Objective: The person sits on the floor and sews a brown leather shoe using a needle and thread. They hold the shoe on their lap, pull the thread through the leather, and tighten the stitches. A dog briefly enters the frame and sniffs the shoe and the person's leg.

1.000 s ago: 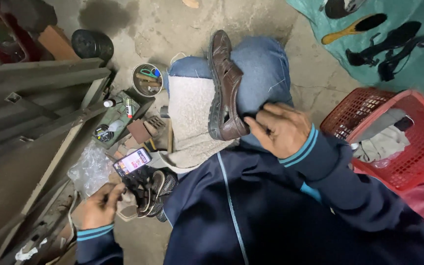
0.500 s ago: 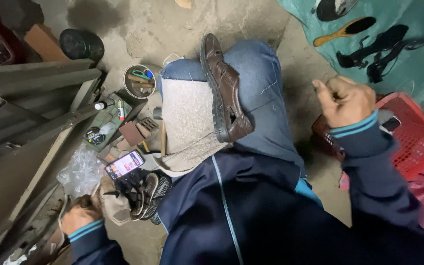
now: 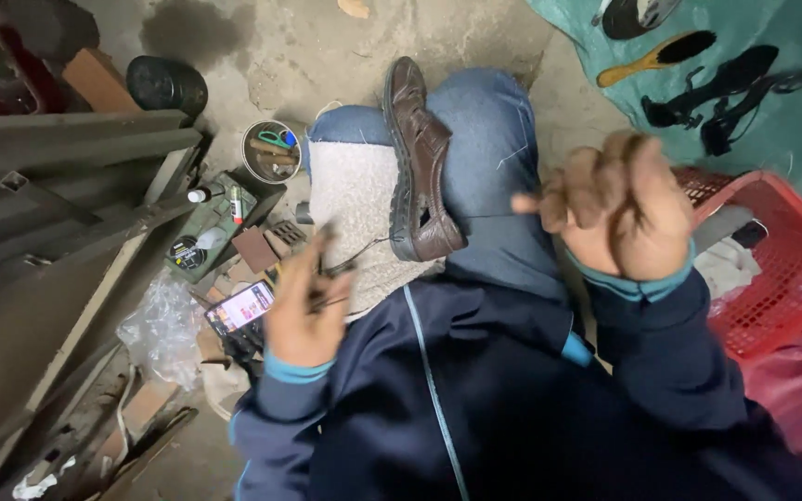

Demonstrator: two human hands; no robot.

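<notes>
A brown shoe (image 3: 420,167) lies on the knee; the left hand (image 3: 303,301) holds a dark tool, the right hand (image 3: 619,209) is raised, fisted.

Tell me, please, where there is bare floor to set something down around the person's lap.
Bare concrete lies ahead of the knees, between the black can and the teal cloth. Left of the lap is crowded: round tin, green tray, phone, plastic wrap. The right side holds the red basket.

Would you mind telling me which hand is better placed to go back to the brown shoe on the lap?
Probably the left. The left hand holds a small dark tool just beside the brown shoe, near its heel end. The right hand is raised in a fist, off to the side.
</notes>
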